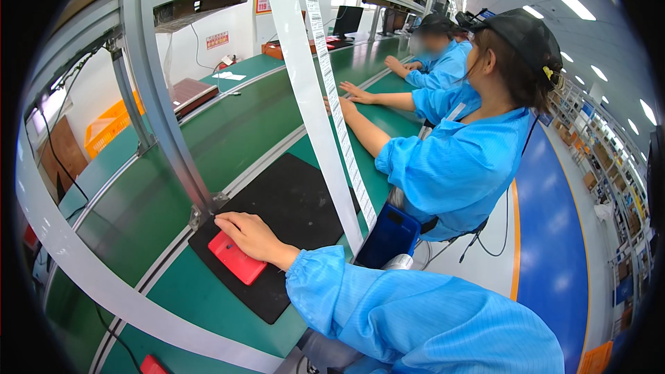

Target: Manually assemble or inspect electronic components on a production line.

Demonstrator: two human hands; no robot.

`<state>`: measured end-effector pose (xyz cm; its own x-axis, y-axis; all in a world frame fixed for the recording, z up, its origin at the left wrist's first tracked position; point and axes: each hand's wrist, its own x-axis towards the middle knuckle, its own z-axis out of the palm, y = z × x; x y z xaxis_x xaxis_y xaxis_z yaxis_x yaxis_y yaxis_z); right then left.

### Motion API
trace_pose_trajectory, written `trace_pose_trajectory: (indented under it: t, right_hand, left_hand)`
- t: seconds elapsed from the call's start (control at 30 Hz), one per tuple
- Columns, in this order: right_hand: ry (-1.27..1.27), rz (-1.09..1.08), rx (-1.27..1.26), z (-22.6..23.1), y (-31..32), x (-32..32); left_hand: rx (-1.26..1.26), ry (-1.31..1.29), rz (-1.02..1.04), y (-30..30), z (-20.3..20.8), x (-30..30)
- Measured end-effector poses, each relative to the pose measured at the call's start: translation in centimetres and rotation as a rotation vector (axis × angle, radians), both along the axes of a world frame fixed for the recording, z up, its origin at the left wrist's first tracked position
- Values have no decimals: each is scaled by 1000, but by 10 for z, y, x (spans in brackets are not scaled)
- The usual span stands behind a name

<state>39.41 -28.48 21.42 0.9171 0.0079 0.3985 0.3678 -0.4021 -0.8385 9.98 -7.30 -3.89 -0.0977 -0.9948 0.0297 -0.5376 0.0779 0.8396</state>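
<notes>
My right hand (253,237) reaches in from the lower right in a loose blue sleeve. It is closed over the upper end of a flat red rectangular piece (237,263) with rounded corners and a small dark spot. The piece lies tilted on a black mat (291,190), and the hand hides part of it; whether it is a phone or a case I cannot tell. My left hand is out of the picture. Two long paper strips hang just beyond the hand: a plain white one (308,97) and a narrower one with printed labels (339,111).
A metal post (163,97) meets the green bench (201,298) beside the mat. Another white strip (90,266) curves across the left. A dark blue bin (390,237) stands at the bench edge. Two co-workers in blue (457,159) sit farther along. Another red piece (152,365) shows at the bottom.
</notes>
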Motion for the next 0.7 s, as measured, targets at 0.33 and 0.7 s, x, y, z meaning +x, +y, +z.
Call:
trace_pose_trajectory:
  t: [0.33,0.7]
  right_hand:
    - [5,12,2,1,-3,-1]
    - [-188,-20,-167,-12,-10,5]
  left_hand:
    - [92,-5,69,0,9,4]
    - [330,49,438,69,41,-54]
